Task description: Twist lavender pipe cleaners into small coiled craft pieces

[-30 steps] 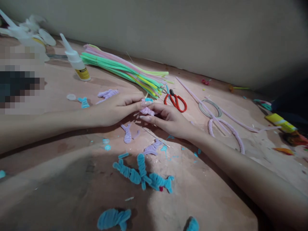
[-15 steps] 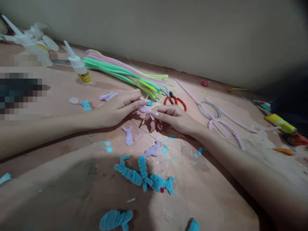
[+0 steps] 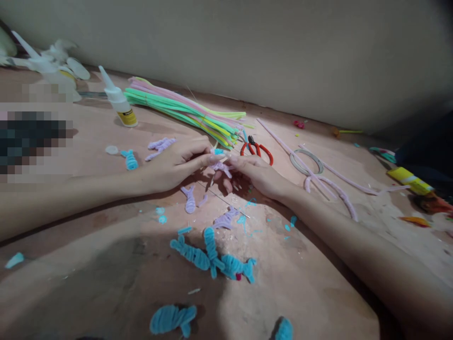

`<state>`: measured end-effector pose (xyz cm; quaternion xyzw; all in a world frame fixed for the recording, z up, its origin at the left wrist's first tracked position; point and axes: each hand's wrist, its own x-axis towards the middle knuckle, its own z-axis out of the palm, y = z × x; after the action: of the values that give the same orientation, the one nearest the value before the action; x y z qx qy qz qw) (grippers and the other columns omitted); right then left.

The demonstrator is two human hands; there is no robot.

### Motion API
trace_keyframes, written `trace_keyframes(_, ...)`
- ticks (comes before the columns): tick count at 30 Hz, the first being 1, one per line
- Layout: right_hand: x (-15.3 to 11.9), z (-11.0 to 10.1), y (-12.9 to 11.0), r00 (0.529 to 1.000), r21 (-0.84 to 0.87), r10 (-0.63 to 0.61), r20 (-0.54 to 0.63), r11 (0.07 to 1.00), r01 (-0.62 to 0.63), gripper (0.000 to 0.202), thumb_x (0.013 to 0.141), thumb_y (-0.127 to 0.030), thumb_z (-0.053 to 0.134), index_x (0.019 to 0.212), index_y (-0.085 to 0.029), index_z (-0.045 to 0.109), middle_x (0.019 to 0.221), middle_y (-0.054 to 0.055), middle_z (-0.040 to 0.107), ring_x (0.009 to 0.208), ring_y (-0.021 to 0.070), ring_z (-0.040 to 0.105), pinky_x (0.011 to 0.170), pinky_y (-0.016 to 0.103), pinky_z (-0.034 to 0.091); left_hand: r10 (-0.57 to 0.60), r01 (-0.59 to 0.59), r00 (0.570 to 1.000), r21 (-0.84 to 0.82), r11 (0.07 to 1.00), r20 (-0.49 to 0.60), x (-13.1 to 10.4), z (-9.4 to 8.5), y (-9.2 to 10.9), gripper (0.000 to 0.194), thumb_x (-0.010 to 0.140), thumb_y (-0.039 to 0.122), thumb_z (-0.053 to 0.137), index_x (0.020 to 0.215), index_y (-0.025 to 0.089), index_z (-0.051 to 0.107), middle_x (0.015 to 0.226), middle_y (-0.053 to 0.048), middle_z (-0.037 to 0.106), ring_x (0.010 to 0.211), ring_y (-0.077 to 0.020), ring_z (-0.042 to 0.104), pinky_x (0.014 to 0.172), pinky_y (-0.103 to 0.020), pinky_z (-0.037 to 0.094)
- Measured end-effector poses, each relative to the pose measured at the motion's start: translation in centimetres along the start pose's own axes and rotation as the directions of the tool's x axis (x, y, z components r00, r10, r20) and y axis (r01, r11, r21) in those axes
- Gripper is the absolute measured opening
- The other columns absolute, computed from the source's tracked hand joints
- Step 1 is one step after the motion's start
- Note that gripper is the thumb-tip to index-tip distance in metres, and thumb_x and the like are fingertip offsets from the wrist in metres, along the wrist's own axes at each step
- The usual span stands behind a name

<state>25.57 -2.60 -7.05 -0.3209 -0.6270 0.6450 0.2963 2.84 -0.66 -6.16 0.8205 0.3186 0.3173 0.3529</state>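
Note:
A small lilac piece of wound pipe cleaner [image 3: 221, 168] is pinched between my two hands, partly hidden by fingers. My left hand [image 3: 186, 159] grips its left side with thumb and forefinger, a bit of blue showing by the fingertips. From the right, my right hand [image 3: 256, 174] closes on it with thumb and fingertips. Just below the hands lie a lilac fish-shaped piece [image 3: 189, 199] and another lilac piece [image 3: 226, 218]. Nearer to me are joined blue fish-like pieces [image 3: 211, 255] and a separate blue one [image 3: 171, 319].
Behind the hands lie a bundle of coloured pipe cleaners [image 3: 177, 108] and red-handled pliers [image 3: 264, 152]. A glue bottle [image 3: 121, 105] stands at the left. To the right are a grey ring [image 3: 300, 167], loose lilac pipe cleaners [image 3: 348, 203] and a yellow packet [image 3: 408, 180].
My fingers have shifted on the lilac piece, turning it, and the fingertips of both hands have come closer together. The view has moved slightly.

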Motion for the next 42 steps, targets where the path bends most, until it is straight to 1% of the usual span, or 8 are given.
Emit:
trace_keyframes(7, -0.1, 0.5, -0.3, 1.0, -0.037, -0.011, 0.028, 0.999, 0.012, 0.046, 0.1, -0.061, 0.059, 0.09, -0.017, 0.065, 0.065, -0.001, 0.067, 0.041, 0.0055, 0.041, 0.037, 0.021, 0.027, -0.064, 0.09, 0.994, -0.315, 0.945, 0.09, -0.1, 0.6, 0.6, 0.052, 0.108, 0.06, 0.038, 0.083, 0.019, 0.056, 0.07, 0.0, 0.055, 0.065, -0.013, 0.054, 0.062, -0.026, 0.047)
trace_keyframes(14, -0.1, 0.2, -1.5, 0.988, -0.378, -0.138, -0.071, 0.92, 0.101, 0.048, 0.107, -0.06, 0.041, 0.093, -0.019, 0.062, 0.084, 0.005, 0.07, 0.068, 0.0134, 0.059, 0.062, 0.027, 0.047, -0.063, 0.072, 0.996, -0.164, 0.984, 0.059, 0.1, 0.4, 1.0, 0.041, 0.105, 0.05, 0.052, 0.081, 0.018, 0.058, 0.064, 0.003, 0.048, 0.056, -0.0095, 0.043, 0.052, -0.022, 0.035)
trace_keyframes(18, -1.2, -2.6, -4.3, 0.944, -0.905, -0.187, -0.273, 0.384, -0.185, 0.033, 0.099, -0.05, 0.058, 0.104, -0.017, 0.064, 0.099, 0.013, 0.07, 0.092, 0.0257, 0.062, 0.077, 0.036, 0.046, -0.155, 0.162, 0.987, -0.26, 0.952, 0.048, -0.1, 0.6, 0.6, 0.038, 0.104, 0.048, 0.056, 0.08, 0.018, 0.058, 0.064, 0.003, 0.046, 0.053, -0.0089, 0.042, 0.048, -0.022, 0.032)
trace_keyframes(20, -1.8, -3.8, -5.3, 0.898, -0.895, -0.076, -0.434, 0.146, -0.421, 0.041, 0.091, -0.052, 0.066, 0.108, -0.015, 0.063, 0.095, 0.016, 0.069, 0.088, 0.0291, 0.061, 0.072, 0.037, 0.043, -0.176, 0.187, 0.982, -0.267, 0.946, 0.065, 0.0, 0.7, 0.7, 0.037, 0.104, 0.045, 0.057, 0.079, 0.017, 0.061, 0.066, 0.002, 0.047, 0.053, -0.0086, 0.042, 0.046, -0.023, 0.03)
trace_keyframes(23, -2.1, -4.5, -5.6, 0.828, -0.831, 0.103, -0.551, 0.019, -0.556, 0.046, 0.092, -0.057, 0.059, 0.11, -0.014, 0.062, 0.092, 0.016, 0.068, 0.076, 0.0277, 0.061, 0.066, 0.037, 0.038, -0.204, 0.217, 0.976, -0.291, 0.932, 0.078, 0.1, 0.6, 0.8, 0.034, 0.103, 0.04, 0.059, 0.08, 0.015, 0.065, 0.067, 0.001, 0.05, 0.055, -0.0082, 0.043, 0.047, -0.021, 0.032)
trace_keyframes(29, -1.2, -4.8, -4.3, 0.902, -0.904, -0.108, -0.419, -0.04, -0.425, 0.028, 0.092, -0.038, 0.058, 0.101, -0.013, 0.063, 0.109, 0.024, 0.065, 0.095, 0.0333, 0.062, 0.069, 0.038, 0.039, -0.25, 0.287, 0.958, -0.4, 0.87, 0.145, 0.4, 0.6, 0.1, 0.038, 0.102, 0.046, 0.062, 0.083, 0.014, 0.069, 0.065, -0.001, 0.051, 0.053, -0.0076, 0.04, 0.045, -0.021, 0.027)
trace_keyframes(37, -0.8, -6.9, -5.5, 0.857, -0.847, 0.087, -0.509, 0.129, -0.516, 0.016, 0.079, -0.031, 0.069, 0.081, -0.021, 0.058, 0.081, 0.009, 0.067, 0.071, 0.0224, 0.058, 0.059, 0.032, 0.035, -0.206, 0.232, 0.973, -0.491, 0.84, 0.106, 0.7, 0.7, -0.4, 0.034, 0.1, 0.039, 0.065, 0.078, 0.013, 0.066, 0.074, -0.002, 0.056, 0.059, -0.007, 0.045, 0.05, -0.02, 0.034)
trace_keyframes(42, -1.1, -8.1, -5.5, 0.869, -0.834, 0.052, -0.492, 0.258, -0.488, 0.024, 0.079, -0.027, 0.07, 0.098, -0.018, 0.059, 0.087, 0.009, 0.07, 0.077, 0.0236, 0.061, 0.059, 0.031, 0.038, -0.22, 0.248, 0.968, -0.528, 0.812, 0.117, 0.7, 0.6, -0.6, 0.024, 0.097, 0.033, 0.067, 0.082, 0.014, 0.068, 0.074, -0.002, 0.059, 0.059, -0.0067, 0.047, 0.052, -0.018, 0.037)
